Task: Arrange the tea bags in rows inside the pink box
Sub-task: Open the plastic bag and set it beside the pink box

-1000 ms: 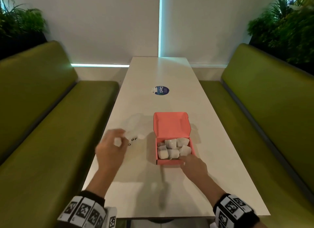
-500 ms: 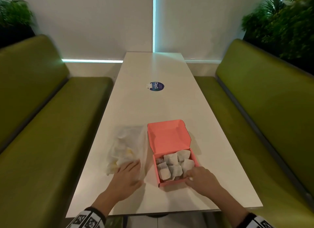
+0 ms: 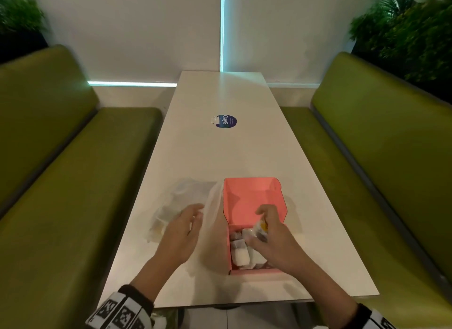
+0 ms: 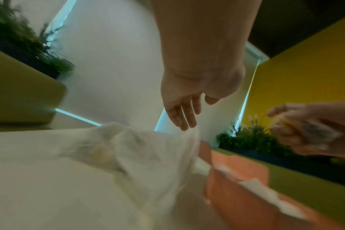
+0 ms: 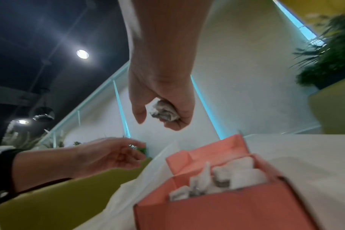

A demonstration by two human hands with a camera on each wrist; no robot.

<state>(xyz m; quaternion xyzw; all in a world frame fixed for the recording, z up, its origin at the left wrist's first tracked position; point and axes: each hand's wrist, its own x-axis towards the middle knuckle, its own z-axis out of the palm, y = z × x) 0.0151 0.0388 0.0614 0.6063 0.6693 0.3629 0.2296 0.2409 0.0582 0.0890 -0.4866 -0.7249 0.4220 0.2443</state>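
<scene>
My right hand (image 3: 274, 238) clamps a soft, light tea bag (image 5: 163, 112) above the box (image 3: 254, 206); left hand (image 3: 182, 233) fingers apart.

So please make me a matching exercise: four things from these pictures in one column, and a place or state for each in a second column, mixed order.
Things:
1. right hand
2. left hand
3. pink box
4. plastic bag

Places or states:
a. lid open, tea bags inside
b. lies on the table left of the box
c. grips a tea bag above the box
d. fingers straight, over the bag

Pairs: 1-c, 2-d, 3-a, 4-b
</scene>
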